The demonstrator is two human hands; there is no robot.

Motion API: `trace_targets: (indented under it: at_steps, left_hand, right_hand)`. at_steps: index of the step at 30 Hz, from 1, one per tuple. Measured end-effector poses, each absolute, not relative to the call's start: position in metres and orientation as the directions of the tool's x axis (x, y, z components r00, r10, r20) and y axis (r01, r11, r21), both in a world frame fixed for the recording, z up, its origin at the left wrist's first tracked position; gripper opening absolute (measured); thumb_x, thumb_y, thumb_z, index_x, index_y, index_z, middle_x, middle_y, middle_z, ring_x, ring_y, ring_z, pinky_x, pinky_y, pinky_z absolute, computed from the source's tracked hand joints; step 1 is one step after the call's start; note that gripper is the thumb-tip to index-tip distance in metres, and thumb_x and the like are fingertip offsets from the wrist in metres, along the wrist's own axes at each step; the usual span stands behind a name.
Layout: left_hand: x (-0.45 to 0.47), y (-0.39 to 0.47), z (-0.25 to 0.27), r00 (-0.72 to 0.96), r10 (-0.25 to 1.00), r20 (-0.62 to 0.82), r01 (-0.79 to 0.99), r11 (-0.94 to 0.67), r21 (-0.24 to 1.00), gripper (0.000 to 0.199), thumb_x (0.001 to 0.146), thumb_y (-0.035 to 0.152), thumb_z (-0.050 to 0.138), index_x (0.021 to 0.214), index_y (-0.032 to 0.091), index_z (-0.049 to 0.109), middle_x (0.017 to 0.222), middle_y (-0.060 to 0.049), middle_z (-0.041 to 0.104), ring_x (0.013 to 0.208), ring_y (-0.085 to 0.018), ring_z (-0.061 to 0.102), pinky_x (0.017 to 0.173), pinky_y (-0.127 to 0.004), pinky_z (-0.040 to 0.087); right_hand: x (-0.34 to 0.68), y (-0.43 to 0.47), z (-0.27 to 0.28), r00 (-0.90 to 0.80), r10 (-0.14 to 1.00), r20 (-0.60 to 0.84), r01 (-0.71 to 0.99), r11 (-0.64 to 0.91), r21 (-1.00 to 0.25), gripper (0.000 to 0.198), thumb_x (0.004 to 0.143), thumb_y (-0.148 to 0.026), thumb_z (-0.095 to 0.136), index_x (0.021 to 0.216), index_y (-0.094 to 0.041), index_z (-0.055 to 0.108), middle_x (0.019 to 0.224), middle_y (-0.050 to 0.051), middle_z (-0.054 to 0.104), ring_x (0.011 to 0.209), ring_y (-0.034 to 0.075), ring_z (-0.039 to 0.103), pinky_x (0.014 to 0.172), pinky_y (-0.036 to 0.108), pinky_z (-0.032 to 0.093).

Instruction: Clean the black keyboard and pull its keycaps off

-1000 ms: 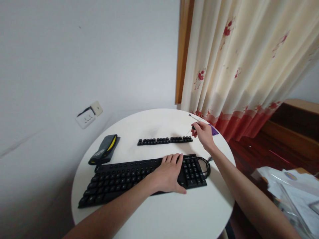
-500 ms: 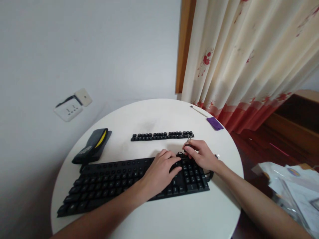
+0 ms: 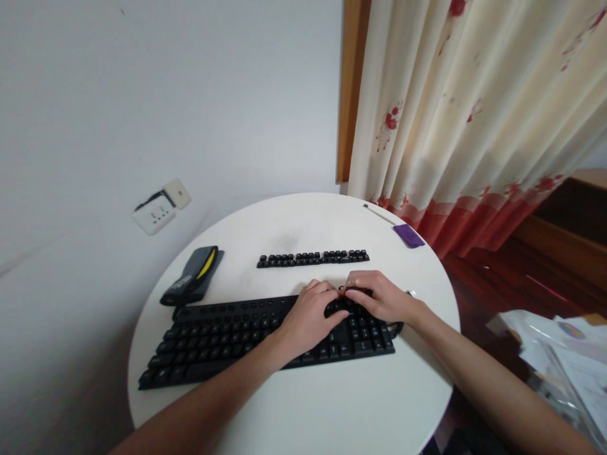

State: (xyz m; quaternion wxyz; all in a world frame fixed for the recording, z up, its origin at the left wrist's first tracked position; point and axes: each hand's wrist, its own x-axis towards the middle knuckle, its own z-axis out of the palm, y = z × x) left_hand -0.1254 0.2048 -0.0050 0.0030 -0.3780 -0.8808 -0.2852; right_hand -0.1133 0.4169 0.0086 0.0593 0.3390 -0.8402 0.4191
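A black keyboard (image 3: 213, 341) lies across the white round table, some keys in its upper right part covered by my hands. My left hand (image 3: 310, 316) rests on it right of the middle, thumb spread from the fingers and fingertips at the back edge. Over the number pad, my right hand (image 3: 379, 297) is closed in a pinch near the left fingertips. A small metal-pronged tool (image 3: 351, 282) shows faintly at its fingers, mostly hidden. Behind the keyboard stand loose black keycaps (image 3: 313, 259) in two rows.
A dark grey pouch with a yellow stripe (image 3: 193, 276) lies at the left. At the far right are a small brush (image 3: 379, 214) and a purple cloth (image 3: 408, 236). The table (image 3: 303, 417) is near a wall socket (image 3: 154, 213) and a curtain (image 3: 450, 126).
My right hand has tipped down and left toward the left fingertips, and the metal prongs that stood above it are now mostly hidden. My left hand stays on the keyboard. The view has shifted slightly.
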Motion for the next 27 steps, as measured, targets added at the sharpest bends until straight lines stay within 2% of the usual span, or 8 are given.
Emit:
trace_targets:
  at_steps: [3, 7, 9, 12, 15, 19, 22, 27]
  left_hand:
    - [-0.131, 0.214, -0.003, -0.723, 0.662, 0.198, 0.656, 0.569, 0.496, 0.015, 0.086, 0.035, 0.069, 0.092, 0.022, 0.071, 0.097, -0.005, 0.068, 0.097, -0.024, 0.059, 0.09, -0.038, 0.045]
    - [-0.142, 0.224, -0.001, -0.731, 0.675, 0.103, 0.613, 0.582, 0.535, 0.016, 0.078, 0.032, 0.075, 0.077, 0.019, 0.065, 0.08, -0.003, 0.067, 0.08, -0.023, 0.062, 0.073, -0.033, 0.046]
    - [-0.144, 0.226, -0.002, -0.742, 0.662, 0.1, 0.594, 0.582, 0.555, 0.016, 0.077, 0.03, 0.076, 0.078, 0.019, 0.065, 0.081, -0.003, 0.067, 0.079, -0.022, 0.062, 0.071, -0.032, 0.045]
    - [-0.143, 0.226, -0.006, -0.761, 0.633, 0.145, 0.577, 0.556, 0.598, 0.015, 0.078, 0.027, 0.075, 0.078, 0.018, 0.064, 0.085, -0.004, 0.065, 0.082, -0.021, 0.061, 0.073, -0.031, 0.046]
    - [-0.14, 0.226, -0.008, -0.753, 0.632, 0.18, 0.581, 0.511, 0.634, 0.015, 0.079, 0.023, 0.075, 0.076, 0.018, 0.062, 0.084, -0.002, 0.064, 0.082, -0.02, 0.06, 0.074, -0.031, 0.046]
    - [-0.137, 0.226, -0.01, -0.745, 0.632, 0.213, 0.601, 0.497, 0.626, 0.014, 0.079, 0.02, 0.075, 0.078, 0.018, 0.061, 0.085, -0.002, 0.062, 0.084, -0.02, 0.059, 0.077, -0.033, 0.046]
    - [-0.135, 0.226, -0.011, -0.738, 0.621, 0.263, 0.624, 0.482, 0.614, 0.012, 0.08, 0.019, 0.074, 0.085, 0.02, 0.063, 0.09, -0.002, 0.064, 0.088, -0.021, 0.06, 0.082, -0.035, 0.046]
    - [-0.133, 0.226, -0.008, -0.769, 0.531, 0.356, 0.598, 0.402, 0.693, 0.015, 0.08, 0.014, 0.073, 0.09, 0.021, 0.064, 0.094, -0.001, 0.067, 0.091, -0.019, 0.061, 0.086, -0.035, 0.048]
  right_hand:
    - [-0.114, 0.422, 0.013, -0.695, -0.598, 0.399, -0.689, 0.394, -0.609, 0.029, 0.099, -0.033, 0.047, 0.086, -0.02, 0.07, 0.082, 0.005, 0.066, 0.075, 0.017, 0.059, 0.073, 0.032, 0.048]
    - [-0.115, 0.423, 0.013, -0.668, -0.627, 0.402, -0.71, 0.374, -0.597, 0.028, 0.099, -0.032, 0.047, 0.085, -0.02, 0.069, 0.081, 0.004, 0.066, 0.075, 0.016, 0.059, 0.073, 0.03, 0.048]
    - [-0.116, 0.421, 0.009, -0.712, -0.566, 0.415, -0.678, 0.399, -0.617, 0.027, 0.097, -0.031, 0.05, 0.081, -0.019, 0.068, 0.077, 0.003, 0.065, 0.069, 0.015, 0.057, 0.069, 0.029, 0.046]
    - [-0.12, 0.414, -0.002, -0.83, -0.406, 0.382, -0.542, 0.431, -0.721, 0.026, 0.096, -0.028, 0.051, 0.076, -0.018, 0.064, 0.069, 0.001, 0.063, 0.061, 0.013, 0.053, 0.061, 0.026, 0.042]
    - [-0.126, 0.408, -0.012, -0.917, -0.261, 0.303, -0.387, 0.391, -0.835, 0.027, 0.095, -0.029, 0.05, 0.072, -0.017, 0.058, 0.065, -0.001, 0.061, 0.059, 0.012, 0.054, 0.058, 0.024, 0.042]
    - [-0.132, 0.403, -0.018, -0.966, -0.105, 0.238, -0.259, 0.313, -0.914, 0.03, 0.094, -0.034, 0.051, 0.068, -0.019, 0.053, 0.057, -0.004, 0.053, 0.051, 0.011, 0.049, 0.051, 0.023, 0.038]
    - [-0.131, 0.404, -0.017, -0.973, -0.112, 0.203, -0.226, 0.252, -0.941, 0.03, 0.095, -0.039, 0.05, 0.072, -0.019, 0.053, 0.054, -0.005, 0.052, 0.045, 0.01, 0.046, 0.045, 0.022, 0.036]
    - [-0.124, 0.411, -0.011, -0.899, -0.153, 0.41, -0.437, 0.32, -0.84, 0.031, 0.098, -0.04, 0.048, 0.078, -0.018, 0.058, 0.062, -0.002, 0.056, 0.054, 0.011, 0.05, 0.053, 0.023, 0.041]
